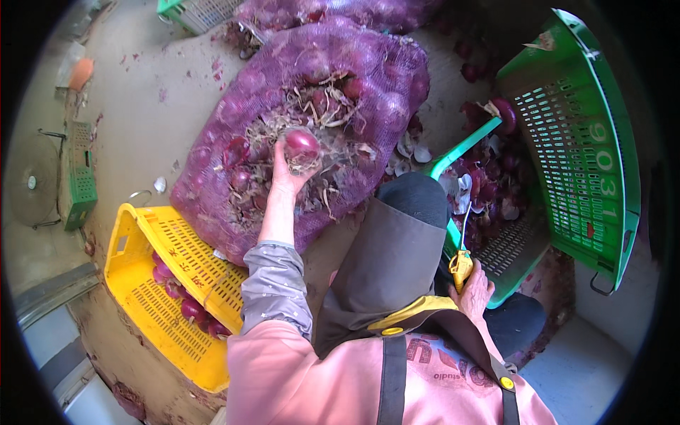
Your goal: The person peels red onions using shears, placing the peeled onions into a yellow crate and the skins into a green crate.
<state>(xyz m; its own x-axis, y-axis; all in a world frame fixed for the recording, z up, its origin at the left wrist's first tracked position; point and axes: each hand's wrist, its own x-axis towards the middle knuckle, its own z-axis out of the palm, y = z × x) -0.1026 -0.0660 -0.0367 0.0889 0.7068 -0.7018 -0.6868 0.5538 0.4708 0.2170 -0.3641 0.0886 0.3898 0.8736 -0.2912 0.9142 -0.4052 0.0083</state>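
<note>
My left hand (pixel 289 176) reaches over an opened purple mesh sack (pixel 212 138) and grips a red onion (pixel 302 144). Its thumb lies along the onion's left side, and the other fingers are partly hidden. More red onions and dry roots fill the sack's opening around it. My right hand (pixel 476 292), beside my right thigh, is closed on a yellow-handled knife (pixel 461 269), its thin blade pointing up and away from me. Below and beyond the blade, a green basket (pixel 504 287) holds red onion skins and scraps (pixel 489 188).
A yellow crate (pixel 124 273) at the left holds several red onions (pixel 191 309). A large green crate (pixel 591 177) stands tilted at the right. Another purple sack (pixel 340 10) lies at the far side. A fan (pixel 32 182) stands at the far left. Loose skins litter the floor.
</note>
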